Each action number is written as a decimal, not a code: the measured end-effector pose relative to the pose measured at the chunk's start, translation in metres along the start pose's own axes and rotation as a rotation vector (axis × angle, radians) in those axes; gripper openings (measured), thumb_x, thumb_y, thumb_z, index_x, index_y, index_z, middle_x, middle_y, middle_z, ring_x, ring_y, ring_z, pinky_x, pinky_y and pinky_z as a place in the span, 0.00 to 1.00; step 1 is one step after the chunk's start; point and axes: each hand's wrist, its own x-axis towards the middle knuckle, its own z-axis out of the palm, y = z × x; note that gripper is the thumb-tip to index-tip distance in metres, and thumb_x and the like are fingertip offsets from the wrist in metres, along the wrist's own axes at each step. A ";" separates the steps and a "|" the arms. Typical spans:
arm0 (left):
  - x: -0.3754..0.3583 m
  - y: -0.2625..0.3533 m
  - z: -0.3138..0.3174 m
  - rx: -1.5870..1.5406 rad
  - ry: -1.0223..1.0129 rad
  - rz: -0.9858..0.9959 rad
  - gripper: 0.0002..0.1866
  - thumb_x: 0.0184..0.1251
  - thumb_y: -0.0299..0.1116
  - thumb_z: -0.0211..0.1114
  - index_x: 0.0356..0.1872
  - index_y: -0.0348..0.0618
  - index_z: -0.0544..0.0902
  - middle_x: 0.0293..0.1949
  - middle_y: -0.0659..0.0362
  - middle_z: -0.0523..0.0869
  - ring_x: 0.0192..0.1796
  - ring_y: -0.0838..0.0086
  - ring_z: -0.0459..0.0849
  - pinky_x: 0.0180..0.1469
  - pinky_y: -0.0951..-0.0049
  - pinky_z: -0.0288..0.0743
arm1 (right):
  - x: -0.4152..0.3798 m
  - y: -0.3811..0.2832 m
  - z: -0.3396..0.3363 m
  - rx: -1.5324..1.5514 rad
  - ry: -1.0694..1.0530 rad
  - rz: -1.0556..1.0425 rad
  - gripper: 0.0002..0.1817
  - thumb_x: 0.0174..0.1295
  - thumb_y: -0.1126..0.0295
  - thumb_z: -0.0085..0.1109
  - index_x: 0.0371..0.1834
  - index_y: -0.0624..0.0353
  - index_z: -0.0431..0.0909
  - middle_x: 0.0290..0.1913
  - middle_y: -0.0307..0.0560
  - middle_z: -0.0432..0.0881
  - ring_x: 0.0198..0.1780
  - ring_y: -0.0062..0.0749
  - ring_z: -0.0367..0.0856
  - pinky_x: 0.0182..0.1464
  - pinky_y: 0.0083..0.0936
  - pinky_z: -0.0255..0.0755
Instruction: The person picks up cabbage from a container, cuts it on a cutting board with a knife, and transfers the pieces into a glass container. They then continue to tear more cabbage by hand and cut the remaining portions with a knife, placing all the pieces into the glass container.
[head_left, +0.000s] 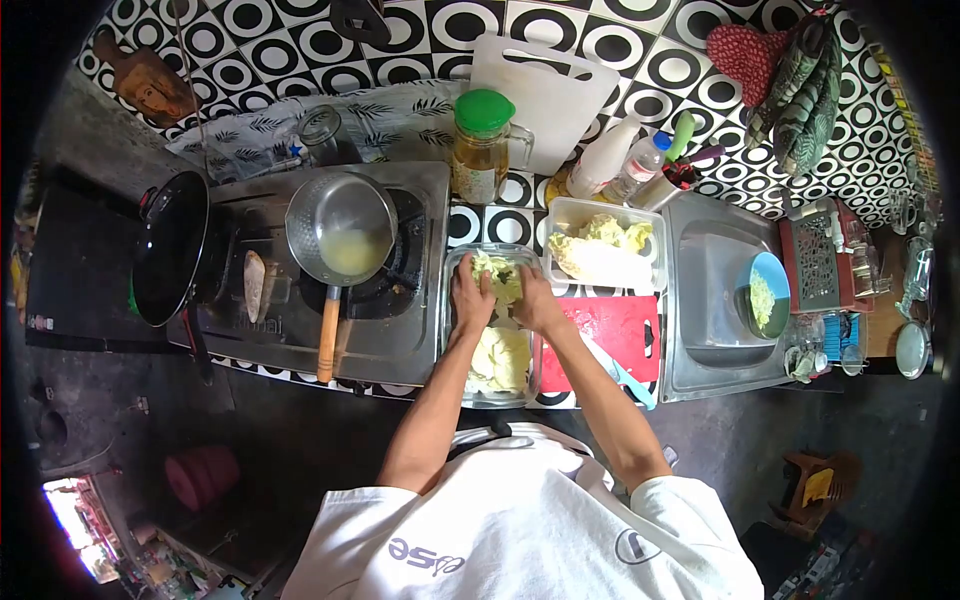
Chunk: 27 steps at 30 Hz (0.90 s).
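Observation:
A clear rectangular container (451,345) stands in front of me. Its far part holds chopped pale-green cabbage (492,266), and flat, pale yellow pieces (499,360) lie in its near part. My left hand (471,295) reaches over the left side, fingers curled against the cabbage. From the right, my right hand (537,303) cups the other side of the cabbage; its fingertips are partly hidden. To the right lies a red cutting board (610,325) with a blue-handled knife (632,382) across it. Behind the board, a plastic tub (655,265) holds leafy pieces (605,240).
A saucepan (341,225) with pale liquid sits on the stove (420,340); its wooden handle (327,335) points toward me. Left is a black frying pan (170,250). A green-lidded pitcher (482,150) and bottles (600,160) stand behind. The sink (715,240) holds a blue bowl (772,275).

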 end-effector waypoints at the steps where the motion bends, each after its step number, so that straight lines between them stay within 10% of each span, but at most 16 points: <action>1: -0.002 -0.003 0.001 0.112 -0.024 0.073 0.25 0.58 0.28 0.55 0.58 0.39 0.62 0.48 0.42 0.73 0.52 0.48 0.69 0.53 0.57 0.62 | -0.004 0.004 0.005 -0.003 0.000 0.001 0.32 0.38 0.82 0.55 0.54 0.66 0.62 0.47 0.70 0.68 0.50 0.60 0.69 0.51 0.39 0.67; 8: -0.029 0.005 -0.011 0.344 0.064 0.348 0.23 0.49 0.20 0.55 0.51 0.36 0.70 0.48 0.44 0.72 0.51 0.50 0.69 0.54 0.60 0.63 | -0.002 0.028 0.041 -0.235 -0.048 -0.163 0.15 0.46 0.70 0.60 0.37 0.63 0.73 0.32 0.63 0.76 0.34 0.54 0.75 0.41 0.38 0.71; 15: -0.033 0.009 -0.022 -0.110 -0.205 -0.071 0.17 0.61 0.32 0.58 0.50 0.38 0.73 0.38 0.55 0.81 0.33 0.74 0.80 0.36 0.77 0.73 | -0.004 0.012 0.013 0.011 -0.054 -0.208 0.09 0.53 0.68 0.54 0.29 0.63 0.75 0.28 0.62 0.74 0.34 0.54 0.71 0.38 0.39 0.67; 22: -0.016 0.016 -0.023 -0.614 -0.354 -0.529 0.17 0.61 0.37 0.60 0.45 0.35 0.76 0.35 0.59 0.81 0.35 0.78 0.79 0.38 0.80 0.73 | -0.005 0.008 0.005 0.010 -0.077 -0.079 0.09 0.47 0.74 0.56 0.31 0.64 0.77 0.31 0.63 0.72 0.37 0.54 0.71 0.42 0.38 0.68; 27: -0.016 0.014 -0.024 -0.553 -0.375 -0.494 0.17 0.57 0.35 0.64 0.44 0.34 0.77 0.38 0.58 0.81 0.38 0.79 0.78 0.40 0.81 0.72 | -0.014 0.014 0.022 -0.016 0.063 -0.109 0.10 0.43 0.76 0.56 0.32 0.63 0.77 0.30 0.58 0.72 0.31 0.50 0.75 0.36 0.34 0.71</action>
